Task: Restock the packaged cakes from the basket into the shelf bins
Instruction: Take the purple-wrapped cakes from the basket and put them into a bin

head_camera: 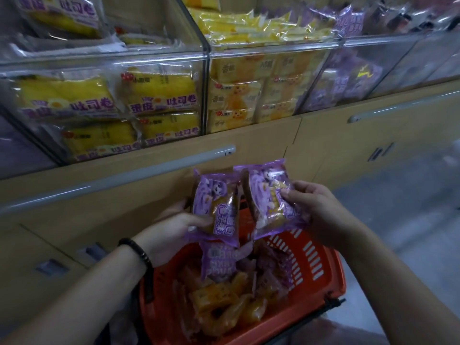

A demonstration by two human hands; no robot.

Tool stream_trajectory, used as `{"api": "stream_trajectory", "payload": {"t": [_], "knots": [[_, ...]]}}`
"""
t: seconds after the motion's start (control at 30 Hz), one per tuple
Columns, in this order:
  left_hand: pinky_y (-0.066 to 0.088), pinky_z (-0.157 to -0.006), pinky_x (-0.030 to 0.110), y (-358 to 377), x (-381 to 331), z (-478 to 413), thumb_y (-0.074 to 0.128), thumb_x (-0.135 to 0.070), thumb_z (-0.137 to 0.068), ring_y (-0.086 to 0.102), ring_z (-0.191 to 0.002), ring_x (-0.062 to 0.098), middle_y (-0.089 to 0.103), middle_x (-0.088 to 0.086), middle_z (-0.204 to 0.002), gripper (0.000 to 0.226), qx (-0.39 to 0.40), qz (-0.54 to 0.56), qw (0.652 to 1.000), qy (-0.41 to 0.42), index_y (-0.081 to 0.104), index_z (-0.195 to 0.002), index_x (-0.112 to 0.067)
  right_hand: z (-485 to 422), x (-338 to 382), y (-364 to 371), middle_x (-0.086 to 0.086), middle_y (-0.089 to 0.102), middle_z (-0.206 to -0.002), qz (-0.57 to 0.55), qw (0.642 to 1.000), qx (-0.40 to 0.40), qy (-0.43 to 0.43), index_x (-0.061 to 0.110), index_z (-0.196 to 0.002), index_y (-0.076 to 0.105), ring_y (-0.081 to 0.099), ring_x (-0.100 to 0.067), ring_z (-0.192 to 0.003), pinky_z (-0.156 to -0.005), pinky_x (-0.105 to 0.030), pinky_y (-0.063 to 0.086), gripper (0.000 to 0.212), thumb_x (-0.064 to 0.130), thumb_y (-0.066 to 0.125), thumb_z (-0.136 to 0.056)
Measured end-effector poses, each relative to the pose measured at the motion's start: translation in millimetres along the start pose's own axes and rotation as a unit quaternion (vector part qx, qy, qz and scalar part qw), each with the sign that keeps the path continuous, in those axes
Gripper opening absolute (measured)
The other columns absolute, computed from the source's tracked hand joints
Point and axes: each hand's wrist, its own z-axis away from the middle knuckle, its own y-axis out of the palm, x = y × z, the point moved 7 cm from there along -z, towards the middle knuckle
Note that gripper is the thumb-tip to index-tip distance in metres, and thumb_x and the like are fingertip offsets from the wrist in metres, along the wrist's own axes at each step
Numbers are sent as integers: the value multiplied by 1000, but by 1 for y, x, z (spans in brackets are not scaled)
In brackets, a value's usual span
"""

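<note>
Two purple cake packets up out of the basket, one to each hand. In the left hand [171, 235], the left packet [219, 207], gripped at its lower left edge with the thumb across the front and the fingers behind. In the right hand [316, 212], the right packet [271, 197], pinched along its right side, thumb on the face. Side by side between the hands, close enough that touching or not cannot be told; long axes upright, running up and away toward the shelf.

Directly beneath the hands, the orange basket [323, 270], with a loose heap of packets [224, 295] inside, purple and orange-brown.

Above and ahead of the hands, a row of clear shelf bins. Up and to the left, the yellow roll bin [104, 103]; straight ahead, the pale yellow bin [256, 93]; up and to the right, beyond the right hand, the purple bin [348, 80]. Judged the match for these wrappers, so probably a lift forward and rightward, then over the clear front wall and in from the top. Right hand the nearer; left hand with more way to cross. Front wall well above the packets, so a good rise needed first.

Just beyond the hands, under the bins, a tan cabinet front [149, 190] with long grey handles. Off to the right of the right hand, grey floor [410, 183]. Dim light, soft edges, small print unreadable.
</note>
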Motion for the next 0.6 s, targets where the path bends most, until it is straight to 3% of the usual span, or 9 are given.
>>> {"api": "stream_trajectory", "payload": {"t": [0.07,0.13,0.2,0.27,0.33,0.43,0.53,0.6], "knots": [[62,-77,31,6,0,4,76,3,-72,76,-84,22,78,16,-104,34,16,10,1000,11,76,-105,-6,1,-3,3,-38,63,-109,-19,1000,13,9,-11,-121,65,61,-41,-88,-91,-49,53,37,7,73,-90],[58,-64,26,9,-2,6,69,11,-80,70,-63,15,73,8,-77,18,5,35,999,39,74,-81,-7,3,-9,11,-42,52,-118,-38,998,33,21,-10,-127,61,44,-48,-101,-100,-62,39,47,13,78,-90],[60,-63,27,16,-7,10,57,17,-90,74,-66,16,75,6,-76,26,-2,68,996,65,67,-96,-6,5,-12,18,-44,54,-134,-52,997,50,13,-9,-135,55,51,-49,-117,-109,-70,38,48,8,72,-93],[64,-69,34,22,-14,15,55,15,-93,79,-85,22,80,10,-98,44,-9,96,992,82,63,-126,-12,8,-12,23,-42,51,-141,-50,997,64,1,-9,-138,51,52,-48,-124,-112,-73,36,50,2,70,-93],[64,-81,43,24,-21,17,60,10,-94,76,-104,29,76,15,-121,52,-25,118,987,104,59,-139,-16,9,-9,23,-42,55,-137,-50,997,65,-14,-11,-134,55,59,-47,-121,-109,-69,42,48,-2,72,-90],[55,-104,55,28,-29,26,67,-5,-97,71,-117,31,73,15,-130,48,-46,167,978,119,58,-143,-16,14,-3,22,-39,64,-123,-47,997,64,-21,-12,-123,64,71,-39,-100,-93,-54,60,38,-4,72,-87],[52,-105,49,38,-36,38,63,-21,-103,72,-119,28,72,13,-132,42,-28,178,976,126,59,-145,-12,23,0,26,-38,65,-121,-23,996,85,-20,-12,-121,65,70,-40,-100,-86,-49,62,41,-2,76,-82],[58,-94,45,49,-42,49,58,-26,-106,72,-117,28,72,14,-130,39,-3,183,975,123,61,-139,-6,30,3,33,-36,66,-121,-7,994,104,-24,-11,-121,65,69,-42,-105,-87,-50,61,41,-1,76,-83]]}}
